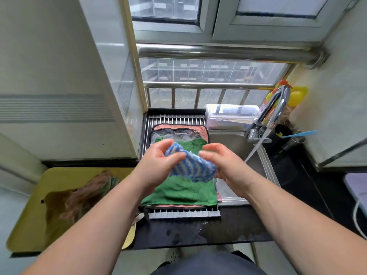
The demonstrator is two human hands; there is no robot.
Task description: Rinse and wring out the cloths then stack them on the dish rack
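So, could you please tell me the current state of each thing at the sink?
Faucet: running, water streaming into the sink.
Blue striped cloth: bunched, held above the dish rack.
Left hand: grips the blue striped cloth.
Right hand: grips the blue striped cloth.
Green cloth: spread flat atop the stack on the dish rack.
Brown cloth: crumpled on the yellow tray.
Clear box: lid on.

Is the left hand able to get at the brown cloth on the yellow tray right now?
Probably not yet: the left hand grips the striped cloth with the right hand. Nothing lies between it and the brown cloth.
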